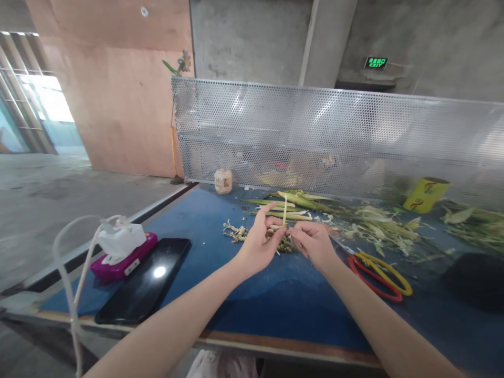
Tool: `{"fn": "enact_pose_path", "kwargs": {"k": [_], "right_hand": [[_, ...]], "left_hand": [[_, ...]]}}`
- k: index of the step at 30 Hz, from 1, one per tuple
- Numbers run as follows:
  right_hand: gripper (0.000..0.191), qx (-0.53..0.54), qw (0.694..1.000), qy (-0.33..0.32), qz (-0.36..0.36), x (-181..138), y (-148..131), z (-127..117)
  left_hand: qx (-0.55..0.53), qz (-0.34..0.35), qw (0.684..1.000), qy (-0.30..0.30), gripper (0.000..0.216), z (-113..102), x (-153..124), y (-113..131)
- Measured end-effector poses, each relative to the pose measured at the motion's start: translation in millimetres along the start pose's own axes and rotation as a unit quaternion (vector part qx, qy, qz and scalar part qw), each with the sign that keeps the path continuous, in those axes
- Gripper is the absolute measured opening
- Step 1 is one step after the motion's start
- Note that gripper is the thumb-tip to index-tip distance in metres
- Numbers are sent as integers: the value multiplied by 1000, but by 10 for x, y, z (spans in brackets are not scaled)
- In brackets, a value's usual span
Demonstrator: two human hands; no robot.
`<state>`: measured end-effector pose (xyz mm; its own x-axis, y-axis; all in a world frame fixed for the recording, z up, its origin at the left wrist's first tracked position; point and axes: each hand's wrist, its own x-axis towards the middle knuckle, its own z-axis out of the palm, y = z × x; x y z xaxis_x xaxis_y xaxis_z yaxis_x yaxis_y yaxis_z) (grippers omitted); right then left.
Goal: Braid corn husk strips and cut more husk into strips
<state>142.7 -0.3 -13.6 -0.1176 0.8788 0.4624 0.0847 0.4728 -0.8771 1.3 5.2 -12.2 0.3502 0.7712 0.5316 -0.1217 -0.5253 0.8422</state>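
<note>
Strip stands upright from the left hand.

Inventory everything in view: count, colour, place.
Tabletop: one, blue, foreground
Perforated metal panel: one, silver, behind tabletop
Sprig: one, purplish, above panel
Exit sign: one, green, upper right
Squat jar: one, whitish, before panel
Cylindrical container: one, yellow, right
Loop-handled scissors: one, red and yellow, right
Leaf pieces: many, green, across tabletop
Flat smartphone: one, black, left
Power strip: one, purple, beside smartphone
Boxy charger: one, white, on power strip
Cables: count unclear, white, left
Unclear shape: one, black, right
Left hand: one, centre, pinching pale green strip
Right hand: one, centre
</note>
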Motion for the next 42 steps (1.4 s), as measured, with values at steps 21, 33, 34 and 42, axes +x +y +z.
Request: {"fn": "enact_pose_path", "kwargs": {"k": [21, 33, 34, 42], "right_hand": [[34, 26, 999, -42, -2, 63, 19, -120], [44, 36, 992, -82, 84, 79, 13, -101], [42, 33, 993, -77, 85, 80, 19, -92], [25, -117, 989, -88, 7, 51, -63, -33]], "left_hand": [[106, -25, 992, -64, 52, -98, 27, -46], [169, 57, 983, -50, 47, -102, 1, 12], [168, 55, 983, -46, 46, -101, 2, 19], [104, -12, 994, -36, 48, -96, 18, -4]]}}
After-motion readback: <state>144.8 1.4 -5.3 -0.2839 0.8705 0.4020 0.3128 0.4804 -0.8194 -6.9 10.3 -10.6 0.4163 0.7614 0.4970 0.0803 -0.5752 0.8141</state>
